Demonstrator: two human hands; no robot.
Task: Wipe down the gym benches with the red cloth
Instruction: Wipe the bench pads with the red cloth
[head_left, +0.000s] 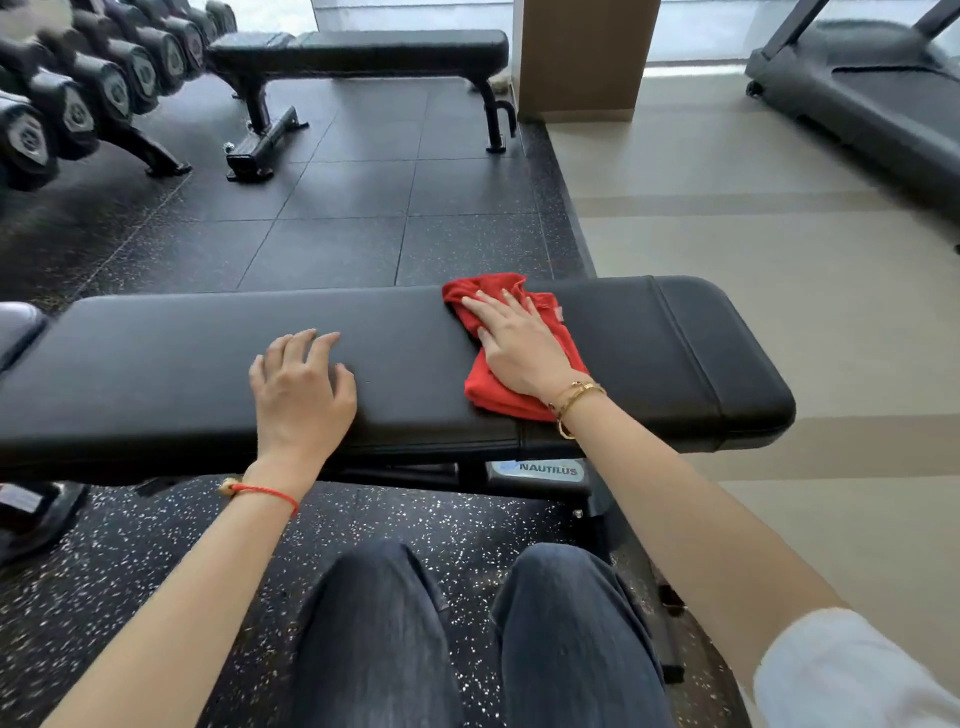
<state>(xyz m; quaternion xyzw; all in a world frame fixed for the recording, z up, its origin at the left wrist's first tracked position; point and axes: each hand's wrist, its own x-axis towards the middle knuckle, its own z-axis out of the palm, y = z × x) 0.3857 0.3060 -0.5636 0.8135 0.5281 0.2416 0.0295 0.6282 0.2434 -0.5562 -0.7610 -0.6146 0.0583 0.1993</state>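
A black padded gym bench (182, 364) stretches across the view right in front of me. On its right half lies the crumpled red cloth (558, 338). My right hand (519, 343) presses flat on the cloth with straight fingers. My left hand (298, 379) rests on the bare pad near the bench's middle, its fingers slightly bent and holding nothing. A second black bench (363, 49) stands farther back on the dark rubber floor.
A rack of dumbbells (78, 93) lines the far left. A brown pillar (584, 57) stands behind the far bench. A treadmill (872, 88) occupies the top right on the pale floor. My knees (467, 623) are close under the near bench.
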